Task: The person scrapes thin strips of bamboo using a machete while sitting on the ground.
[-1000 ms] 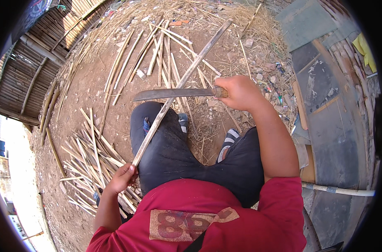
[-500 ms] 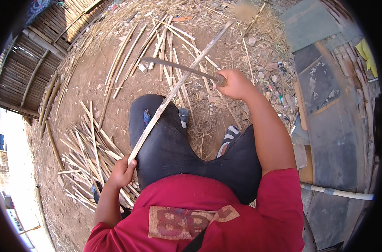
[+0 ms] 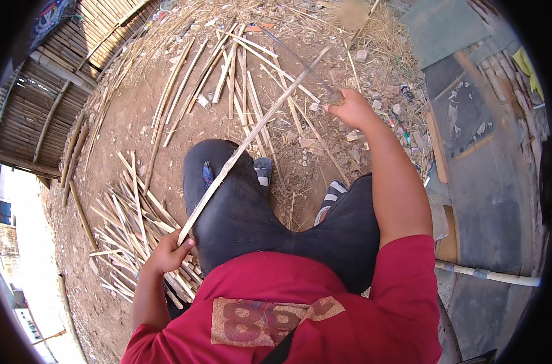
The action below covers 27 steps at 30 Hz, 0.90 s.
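Across my dark-trousered left knee (image 3: 218, 155), a long pale strip of split wood (image 3: 250, 140)

Far left, a dark blue banner (image 3: 54, 18) carries a pale print too skewed to read; below it stands a brown bamboo-slat wall (image 3: 21, 115). Brown earth (image 3: 118, 130) opens between that wall and a loose heap of thin pale sticks (image 3: 121, 227) beside my left leg. My left hand (image 3: 168, 252) is closed round the long strip's near end; from there it slants up and right over the knee. More thin sticks (image 3: 232, 79) lie fanned on the ground beyond. My red shirt (image 3: 270, 276) bears a tan patch (image 3: 252, 321) with large dark-red figures. My right hand (image 3: 352, 109) is wrapped tight round the brown handle of a thin dark-bladed machete (image 3: 304, 65), its blade crossing the strip's far end in view; whether they touch, I cannot tell. Far right, dark flat panels (image 3: 488, 212) edge the ground just beside my elbow.
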### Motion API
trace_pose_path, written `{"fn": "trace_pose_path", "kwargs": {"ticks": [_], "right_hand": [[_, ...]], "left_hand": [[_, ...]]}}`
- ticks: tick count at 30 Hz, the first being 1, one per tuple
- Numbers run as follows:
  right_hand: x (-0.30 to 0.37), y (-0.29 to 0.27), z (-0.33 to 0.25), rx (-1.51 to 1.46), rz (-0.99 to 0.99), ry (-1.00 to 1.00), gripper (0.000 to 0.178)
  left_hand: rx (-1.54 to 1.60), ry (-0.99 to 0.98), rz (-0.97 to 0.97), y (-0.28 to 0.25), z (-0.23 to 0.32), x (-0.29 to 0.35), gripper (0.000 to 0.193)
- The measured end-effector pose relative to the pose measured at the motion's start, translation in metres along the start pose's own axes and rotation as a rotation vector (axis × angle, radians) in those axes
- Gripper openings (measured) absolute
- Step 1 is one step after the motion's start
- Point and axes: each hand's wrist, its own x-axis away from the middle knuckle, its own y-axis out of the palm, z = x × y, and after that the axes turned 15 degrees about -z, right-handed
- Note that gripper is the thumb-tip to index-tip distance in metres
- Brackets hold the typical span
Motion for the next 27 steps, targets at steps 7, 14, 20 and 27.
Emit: {"fn": "trace_pose_path", "kwargs": {"ticks": [7,14,20,27], "right_hand": [[0.027,0.030,-0.059,0.423,-0.326,-0.261,0.032],[-0.014,0.011,0.018,0.043,-0.159,0.050,0.040],[0.015,0.041,-0.044,0.340,-0.352,-0.229,0.038],[-0.012,0.019,0.003,0.121,-0.201,0.033,0.040]], "left_hand": [[0.057,-0.257,-0.096,-0.008,0.016,0.009,0.035],[-0.043,-0.285,-0.087,-0.018,0.015,-0.009,0.037],[0.011,-0.270,-0.094,-0.014,0.018,0.003,0.034],[-0.142,-0.209,-0.028,-0.011,0.022,-0.004,0.034]]}}
